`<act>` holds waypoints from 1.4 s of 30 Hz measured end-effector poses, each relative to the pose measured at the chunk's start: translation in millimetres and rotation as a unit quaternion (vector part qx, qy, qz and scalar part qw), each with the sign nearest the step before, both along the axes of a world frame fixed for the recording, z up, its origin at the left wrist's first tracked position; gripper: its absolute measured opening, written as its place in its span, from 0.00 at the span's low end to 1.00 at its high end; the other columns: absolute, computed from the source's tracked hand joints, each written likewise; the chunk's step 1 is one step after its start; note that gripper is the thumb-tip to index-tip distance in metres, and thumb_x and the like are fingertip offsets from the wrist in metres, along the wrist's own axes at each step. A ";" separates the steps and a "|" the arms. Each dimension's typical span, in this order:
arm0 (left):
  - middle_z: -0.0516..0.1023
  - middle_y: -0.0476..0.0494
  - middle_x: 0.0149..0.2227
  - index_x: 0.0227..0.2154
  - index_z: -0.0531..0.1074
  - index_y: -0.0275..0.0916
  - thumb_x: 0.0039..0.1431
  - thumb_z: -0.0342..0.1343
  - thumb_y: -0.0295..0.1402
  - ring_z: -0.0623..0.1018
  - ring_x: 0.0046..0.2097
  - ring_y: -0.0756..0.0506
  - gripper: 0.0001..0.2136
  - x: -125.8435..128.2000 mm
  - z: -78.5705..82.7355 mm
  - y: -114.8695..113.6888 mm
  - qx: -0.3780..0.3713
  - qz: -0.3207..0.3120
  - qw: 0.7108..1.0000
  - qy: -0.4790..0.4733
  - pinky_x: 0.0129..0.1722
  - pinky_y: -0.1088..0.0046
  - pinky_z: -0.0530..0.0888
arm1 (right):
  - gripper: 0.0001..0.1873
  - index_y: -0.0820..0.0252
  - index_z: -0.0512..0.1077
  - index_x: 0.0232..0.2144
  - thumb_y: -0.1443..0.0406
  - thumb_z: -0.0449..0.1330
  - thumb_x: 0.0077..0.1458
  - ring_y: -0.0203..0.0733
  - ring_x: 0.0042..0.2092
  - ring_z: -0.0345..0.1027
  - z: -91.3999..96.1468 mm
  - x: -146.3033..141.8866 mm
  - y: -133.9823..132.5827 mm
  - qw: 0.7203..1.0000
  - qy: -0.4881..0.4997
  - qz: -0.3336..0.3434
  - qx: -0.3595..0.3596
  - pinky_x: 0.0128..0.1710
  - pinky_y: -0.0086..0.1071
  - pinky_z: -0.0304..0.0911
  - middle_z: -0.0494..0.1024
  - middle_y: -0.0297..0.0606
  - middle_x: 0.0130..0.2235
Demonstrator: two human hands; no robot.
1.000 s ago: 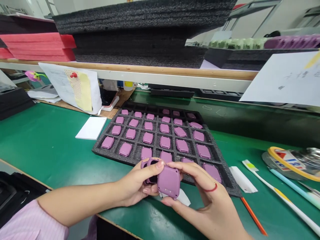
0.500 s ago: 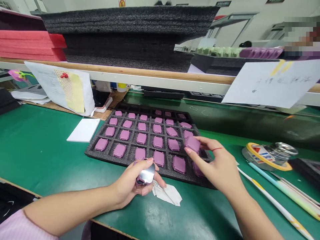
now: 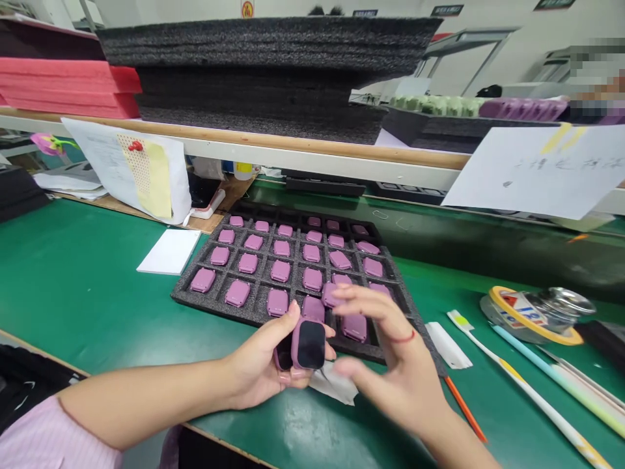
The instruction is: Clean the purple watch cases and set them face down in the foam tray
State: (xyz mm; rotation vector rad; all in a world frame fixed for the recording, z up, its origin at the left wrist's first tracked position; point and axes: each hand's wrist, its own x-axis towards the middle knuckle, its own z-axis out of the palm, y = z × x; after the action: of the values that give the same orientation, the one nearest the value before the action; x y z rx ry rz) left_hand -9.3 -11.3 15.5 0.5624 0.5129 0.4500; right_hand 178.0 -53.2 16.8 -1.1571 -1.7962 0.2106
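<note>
My left hand grips a purple watch body with its dark screen facing me, just in front of the black foam tray. The tray holds several purple watch housings in its cells. My right hand hovers beside the watch body, blurred by motion, and pinches a purple housing at its fingertips above the tray's near row. A crumpled white wipe lies on the green mat under both hands.
A white card lies left of the tray. To the right are a white strip, an orange stick, long white and blue tools, and a tape roll with a metal dish. Foam sheets are stacked on the shelf.
My right hand has come back from the tray's right side toward the left hand, carrying a purple housing. The left hand has turned the watch body so its dark screen faces me.
</note>
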 end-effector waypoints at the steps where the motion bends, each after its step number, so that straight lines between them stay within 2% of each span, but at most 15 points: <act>1: 0.73 0.46 0.26 0.31 0.77 0.31 0.55 0.61 0.57 0.60 0.18 0.58 0.27 0.5 -0.2 0.1 0.009 -0.006 1.000 0.002 0.19 0.79 0.51 | 0.19 0.52 0.72 0.44 0.53 0.69 0.54 0.51 0.57 0.71 5.1 -6.4 -5.1 1.000 -0.003 0.031 0.001 0.54 0.45 0.71 0.77 0.44 0.51; 3: 0.72 0.46 0.24 0.29 0.76 0.31 0.54 0.59 0.60 0.60 0.18 0.58 0.29 1.8 -1.5 0.8 0.024 -0.011 1.000 0.005 0.18 0.78 0.51 | 0.13 0.52 0.73 0.38 0.60 0.71 0.53 0.50 0.56 0.73 10.8 -17.0 -12.0 0.998 -0.016 0.057 -0.012 0.50 0.40 0.74 0.78 0.42 0.48; 6: 0.74 0.45 0.27 0.32 0.76 0.32 0.54 0.59 0.59 0.60 0.19 0.58 0.28 3.0 -4.2 2.1 0.027 -0.011 1.000 -0.009 0.18 0.79 0.49 | 0.04 0.53 0.74 0.32 0.66 0.67 0.56 0.48 0.50 0.77 12.3 -25.0 -14.7 0.998 -0.001 0.050 -0.030 0.43 0.36 0.76 0.79 0.42 0.47; 12: 0.68 0.50 0.23 0.31 0.74 0.32 0.56 0.62 0.54 0.61 0.20 0.57 0.24 2.6 -4.7 1.6 0.003 -0.015 1.000 -0.023 0.19 0.80 0.48 | 0.06 0.54 0.77 0.28 0.64 0.65 0.58 0.44 0.41 0.79 14.2 -22.9 -12.6 0.994 0.104 -0.015 -0.038 0.42 0.36 0.76 0.82 0.39 0.38; 15: 0.75 0.43 0.27 0.36 0.78 0.31 0.56 0.62 0.54 0.62 0.20 0.56 0.25 2.1 -3.6 1.2 0.000 -0.029 0.999 -0.025 0.19 0.78 0.47 | 0.09 0.55 0.76 0.27 0.59 0.66 0.58 0.40 0.35 0.78 14.7 -16.3 -11.2 0.966 0.246 -0.074 -0.037 0.36 0.32 0.76 0.81 0.38 0.33; 18: 0.80 0.39 0.32 0.40 0.80 0.32 0.57 0.61 0.53 0.62 0.19 0.57 0.25 1.4 -4.0 1.9 -0.006 -0.032 0.999 -0.037 0.19 0.77 0.47 | 0.12 0.56 0.74 0.27 0.57 0.68 0.56 0.33 0.26 0.75 14.6 -9.8 -9.2 0.915 0.382 -0.126 -0.033 0.31 0.29 0.76 0.82 0.35 0.32; 19: 0.80 0.39 0.33 0.41 0.80 0.33 0.57 0.61 0.53 0.62 0.19 0.57 0.25 1.2 -4.3 2.3 -0.005 -0.032 0.999 -0.041 0.20 0.76 0.47 | 0.12 0.56 0.74 0.27 0.57 0.69 0.55 0.34 0.27 0.77 14.7 -8.4 -8.7 0.902 0.408 -0.138 -0.030 0.33 0.29 0.77 0.83 0.34 0.33; 21: 0.81 0.39 0.33 0.40 0.80 0.33 0.58 0.61 0.53 0.62 0.18 0.57 0.24 0.7 -4.9 2.7 0.000 -0.031 0.998 -0.046 0.20 0.76 0.48 | 0.09 0.56 0.75 0.31 0.59 0.70 0.54 0.39 0.38 0.82 15.4 -7.4 -9.0 0.894 0.423 -0.145 -0.024 0.43 0.32 0.79 0.84 0.36 0.38; 23: 0.81 0.39 0.33 0.40 0.80 0.33 0.58 0.60 0.53 0.62 0.18 0.57 0.24 0.3 -5.0 3.0 0.006 -0.028 0.998 -0.050 0.20 0.76 0.48 | 0.11 0.55 0.76 0.38 0.61 0.71 0.53 0.43 0.47 0.81 15.9 -8.0 -11.3 0.910 0.389 -0.142 -0.017 0.50 0.34 0.77 0.84 0.38 0.45; 24: 0.81 0.39 0.33 0.40 0.80 0.33 0.59 0.60 0.53 0.62 0.18 0.57 0.24 0.1 -4.9 3.0 0.008 -0.027 0.998 -0.051 0.21 0.76 0.48 | 0.11 0.55 0.77 0.40 0.63 0.70 0.54 0.43 0.47 0.81 15.9 -8.5 -13.0 0.923 0.358 -0.143 -0.012 0.51 0.35 0.77 0.84 0.38 0.45; 27: 0.81 0.40 0.33 0.41 0.80 0.33 0.58 0.60 0.53 0.62 0.18 0.57 0.24 -0.4 -4.6 2.9 0.010 -0.029 0.998 -0.047 0.21 0.76 0.49 | 0.05 0.54 0.77 0.37 0.68 0.66 0.57 0.43 0.42 0.82 13.9 -8.2 -17.8 0.958 0.242 -0.147 0.039 0.45 0.36 0.80 0.85 0.36 0.39; 31: 0.80 0.41 0.32 0.41 0.79 0.34 0.58 0.60 0.54 0.61 0.18 0.57 0.24 -0.3 -3.8 2.6 0.015 -0.032 0.998 -0.045 0.20 0.76 0.49 | 0.15 0.54 0.78 0.41 0.76 0.66 0.54 0.42 0.42 0.81 8.7 -3.8 -19.3 0.985 0.062 -0.097 0.129 0.47 0.35 0.78 0.85 0.34 0.39; 36: 0.67 0.52 0.18 0.33 0.77 0.34 0.58 0.59 0.55 0.58 0.17 0.56 0.24 -0.5 0.2 2.3 0.020 -0.039 0.998 -0.045 0.19 0.78 0.49 | 0.14 0.57 0.79 0.46 0.73 0.60 0.61 0.42 0.46 0.79 4.3 -2.9 -24.3 0.987 -0.069 0.040 0.141 0.48 0.35 0.76 0.84 0.38 0.44; 39: 0.68 0.52 0.22 0.38 0.78 0.33 0.57 0.61 0.55 0.58 0.18 0.58 0.25 -0.5 1.6 2.5 0.007 -0.037 0.999 -0.031 0.19 0.78 0.48 | 0.16 0.60 0.77 0.50 0.74 0.58 0.62 0.42 0.51 0.76 3.5 -5.9 -29.6 0.981 -0.118 0.085 0.128 0.53 0.36 0.73 0.83 0.38 0.46; 42: 0.69 0.50 0.25 0.38 0.78 0.33 0.55 0.62 0.54 0.60 0.19 0.58 0.25 0.4 0.5 2.6 -0.004 -0.033 0.999 -0.023 0.18 0.79 0.48 | 0.18 0.62 0.77 0.49 0.76 0.63 0.57 0.43 0.50 0.76 4.4 -11.0 -29.0 0.976 -0.138 0.084 0.147 0.54 0.36 0.72 0.84 0.39 0.45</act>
State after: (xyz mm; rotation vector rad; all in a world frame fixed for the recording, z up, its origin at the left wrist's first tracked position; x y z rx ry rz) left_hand -8.9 -8.8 15.9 0.5579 0.4507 0.3968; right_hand 167.0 -82.2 21.2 -0.8566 -2.0877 -0.1227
